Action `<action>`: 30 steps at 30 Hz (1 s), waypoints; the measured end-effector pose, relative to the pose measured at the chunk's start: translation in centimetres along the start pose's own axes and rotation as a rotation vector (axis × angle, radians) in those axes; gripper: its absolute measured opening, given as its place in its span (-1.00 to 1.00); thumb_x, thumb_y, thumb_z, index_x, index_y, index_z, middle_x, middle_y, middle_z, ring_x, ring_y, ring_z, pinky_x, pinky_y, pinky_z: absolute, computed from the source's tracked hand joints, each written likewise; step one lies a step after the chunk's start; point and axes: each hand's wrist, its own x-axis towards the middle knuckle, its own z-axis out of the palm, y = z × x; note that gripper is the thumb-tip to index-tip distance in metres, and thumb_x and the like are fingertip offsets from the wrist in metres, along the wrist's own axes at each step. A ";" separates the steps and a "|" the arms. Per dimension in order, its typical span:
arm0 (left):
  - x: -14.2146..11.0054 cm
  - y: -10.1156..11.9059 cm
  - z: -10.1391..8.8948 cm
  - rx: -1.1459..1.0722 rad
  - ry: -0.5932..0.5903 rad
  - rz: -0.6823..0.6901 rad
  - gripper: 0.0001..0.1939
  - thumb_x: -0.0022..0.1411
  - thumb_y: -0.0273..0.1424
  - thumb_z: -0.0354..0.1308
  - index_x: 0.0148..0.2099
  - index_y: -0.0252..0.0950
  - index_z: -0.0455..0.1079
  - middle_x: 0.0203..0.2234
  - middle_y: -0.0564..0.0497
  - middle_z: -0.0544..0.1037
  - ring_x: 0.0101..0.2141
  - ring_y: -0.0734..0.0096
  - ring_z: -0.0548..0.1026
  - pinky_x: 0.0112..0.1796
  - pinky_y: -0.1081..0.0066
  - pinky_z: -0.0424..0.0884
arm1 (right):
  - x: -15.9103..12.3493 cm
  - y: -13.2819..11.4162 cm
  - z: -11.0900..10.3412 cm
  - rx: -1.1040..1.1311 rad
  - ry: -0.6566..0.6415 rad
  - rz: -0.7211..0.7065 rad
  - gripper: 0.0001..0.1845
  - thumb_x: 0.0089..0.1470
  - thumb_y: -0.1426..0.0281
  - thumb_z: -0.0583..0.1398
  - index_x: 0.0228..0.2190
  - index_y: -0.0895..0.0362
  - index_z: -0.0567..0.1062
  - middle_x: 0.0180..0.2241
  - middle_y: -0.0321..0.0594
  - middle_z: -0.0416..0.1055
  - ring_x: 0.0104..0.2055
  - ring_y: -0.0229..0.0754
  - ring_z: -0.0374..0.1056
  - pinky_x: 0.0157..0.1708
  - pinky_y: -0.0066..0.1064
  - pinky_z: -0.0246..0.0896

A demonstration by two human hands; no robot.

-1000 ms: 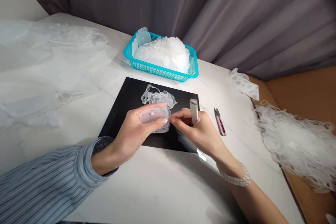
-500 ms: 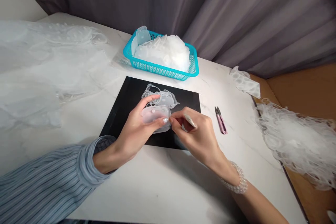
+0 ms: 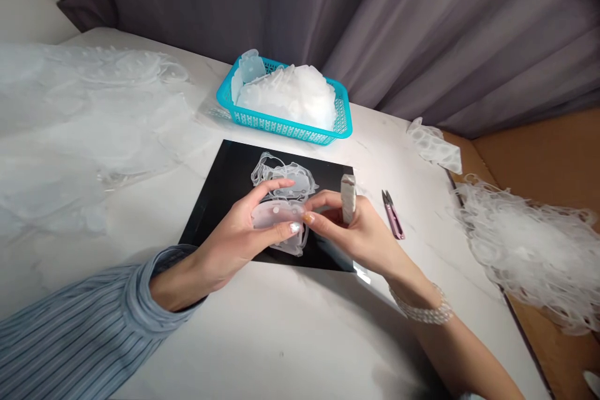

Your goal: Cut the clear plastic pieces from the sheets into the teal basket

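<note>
Over a black mat (image 3: 213, 194), my left hand (image 3: 237, 228) grips a clear, milky, flexible moulded piece (image 3: 272, 215), thumb in front and fingers behind. The thumb and index finger of my right hand (image 3: 360, 231) pinch that piece's right edge. A pale, wrapped handle (image 3: 348, 199) stands up from the right hand, tucked against the palm; its working end is hidden. More clear moulded pieces joined to thin trimmings (image 3: 285, 175) lie on the mat behind and below the held one.
A blue basket (image 3: 281, 129) heaped with white translucent pieces stands behind the mat. Pink-handled thread snips (image 3: 392, 215) lie to the right. A big pile of clear sheets (image 3: 131, 119) covers the left. Stringy trimmings (image 3: 529, 250) fill a cardboard box (image 3: 548, 150) at the right edge.
My right hand has turned so that the wrapped handle now points upright. The held piece looks tilted differently, and more of the pieces on the mat show beneath it.
</note>
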 end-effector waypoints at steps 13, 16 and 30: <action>-0.7 2.4 -0.6 0.148 -0.194 0.097 -0.22 0.14 -0.35 0.37 0.34 -0.04 0.15 -0.42 0.11 0.61 -0.18 0.37 0.53 -0.06 0.35 0.39 | -2.1 -1.6 0.8 -0.110 0.072 -0.253 -0.87 0.20 0.49 0.16 -0.41 0.13 0.44 -0.42 -0.30 0.43 -0.44 -0.32 0.28 -0.44 -0.47 0.14; -1.3 3.0 -0.5 0.321 -0.265 0.160 -0.29 0.11 -0.38 0.38 0.29 -0.12 0.27 -0.47 0.09 0.62 -0.21 0.35 0.53 0.01 0.30 0.36 | -1.5 -0.9 1.6 -0.167 0.120 -0.143 -0.85 0.12 0.53 0.15 -0.47 0.14 0.41 -0.52 -0.35 0.35 -0.52 -0.33 0.18 -0.49 -0.45 0.06; 0.8 0.4 -0.4 -0.186 0.313 0.128 -0.43 0.08 -0.33 0.40 0.15 -0.20 0.41 -0.24 0.00 0.64 -0.20 0.37 0.58 -0.15 0.44 0.48 | 0.0 0.3 1.3 0.366 0.096 0.168 -0.60 0.09 0.10 0.27 -0.26 0.20 0.58 -0.57 -0.35 0.29 -0.61 -0.40 -0.03 -0.64 -0.46 -0.16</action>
